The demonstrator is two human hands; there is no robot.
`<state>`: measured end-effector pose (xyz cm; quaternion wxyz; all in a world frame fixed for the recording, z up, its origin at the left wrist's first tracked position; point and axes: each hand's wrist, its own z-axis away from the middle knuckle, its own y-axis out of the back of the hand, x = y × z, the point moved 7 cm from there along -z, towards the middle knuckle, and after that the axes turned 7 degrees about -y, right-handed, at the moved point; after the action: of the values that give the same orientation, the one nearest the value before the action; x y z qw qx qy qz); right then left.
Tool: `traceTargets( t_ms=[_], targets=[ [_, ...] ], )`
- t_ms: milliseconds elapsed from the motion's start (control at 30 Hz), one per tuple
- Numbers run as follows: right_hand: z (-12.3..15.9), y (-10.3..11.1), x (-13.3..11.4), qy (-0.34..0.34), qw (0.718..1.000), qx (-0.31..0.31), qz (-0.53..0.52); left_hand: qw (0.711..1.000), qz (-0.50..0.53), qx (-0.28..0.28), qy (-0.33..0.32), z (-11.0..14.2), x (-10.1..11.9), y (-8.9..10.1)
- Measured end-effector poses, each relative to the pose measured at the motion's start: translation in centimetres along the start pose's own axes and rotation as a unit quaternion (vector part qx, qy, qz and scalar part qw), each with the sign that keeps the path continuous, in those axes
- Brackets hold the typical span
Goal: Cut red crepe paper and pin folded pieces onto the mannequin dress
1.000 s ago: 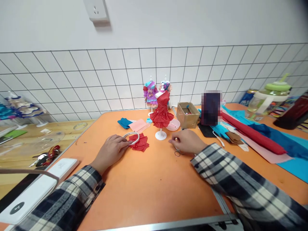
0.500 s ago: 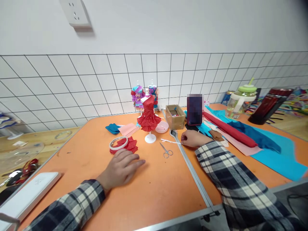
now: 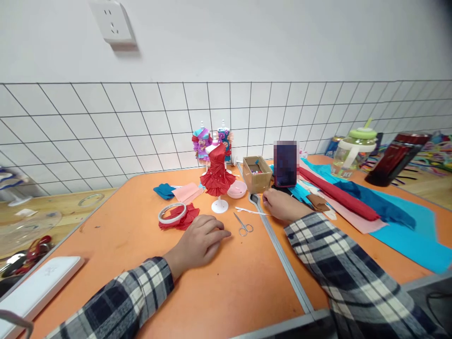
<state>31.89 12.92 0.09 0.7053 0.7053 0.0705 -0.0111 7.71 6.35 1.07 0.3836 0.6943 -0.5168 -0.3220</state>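
Observation:
My left hand (image 3: 203,239) hovers over or rests on the orange table, palm down, fingers loosely stretched and holding nothing. Just right of its fingertips lie small scissors (image 3: 245,230) with their blades pointing away. Behind the hand is a roll of tape (image 3: 161,218) on crumpled red material (image 3: 191,214). My right hand (image 3: 282,205) is low by the cardboard box (image 3: 257,182), its fingers curled together; what they hold, if anything, is hidden. A thin white strip (image 3: 249,211) runs toward its underside. A small dress form in a red dress (image 3: 217,181) stands upright between the hands.
Two more dressed forms, one in a purple dress (image 3: 201,143), stand behind. A pink bowl (image 3: 237,189) and a phone (image 3: 286,165) are nearby. Rolled red material (image 3: 339,194), blue sheets (image 3: 406,240), a drink bottle (image 3: 354,150) and a dark red flask (image 3: 397,160) occupy the right.
My left hand has moved right, from beside the tape roll toward the scissors. My right hand has shifted slightly left toward the box, its fingers still curled.

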Motion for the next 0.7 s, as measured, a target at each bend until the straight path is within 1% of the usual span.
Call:
traceTargets(
  t_ms=[100, 200, 267, 333, 467, 600, 700],
  targets=[
    [0.0, 0.1, -0.9, 0.018, 0.999, 0.033, -0.024, 1.0, 0.015, -0.009, 0.014, 0.0, -0.3, -0.4],
    [-0.1, -0.3, -3.3, 0.059, 0.993, 0.084, -0.061, 0.999, 0.02, -0.017, 0.022, -0.1, -0.5, -0.6],
    [-0.5, -1.1, -4.7, 0.065, 0.991, 0.099, -0.06, 0.999, 0.023, -0.019, 0.021, -0.2, -0.5, -0.6],
    [-1.0, -1.7, -5.4, 0.053, 0.99, 0.114, -0.07, 0.999, 0.024, -0.016, 0.018, -0.2, -0.4, -0.4],
    [-2.0, -2.7, -5.4, 0.048, 0.976, 0.122, -0.173, 0.999, 0.037, -0.019, 0.01, -0.1, -0.4, -0.3],
    [-2.9, -3.7, -5.3, 0.043, 0.964, 0.122, -0.231, 0.998, 0.049, -0.025, 0.014, 0.0, -0.8, -0.4],
    [-3.3, -3.9, -4.8, 0.025, 0.946, 0.129, -0.296, 0.998, 0.045, -0.044, -0.021, 0.0, -0.1, -0.3]
  ],
)
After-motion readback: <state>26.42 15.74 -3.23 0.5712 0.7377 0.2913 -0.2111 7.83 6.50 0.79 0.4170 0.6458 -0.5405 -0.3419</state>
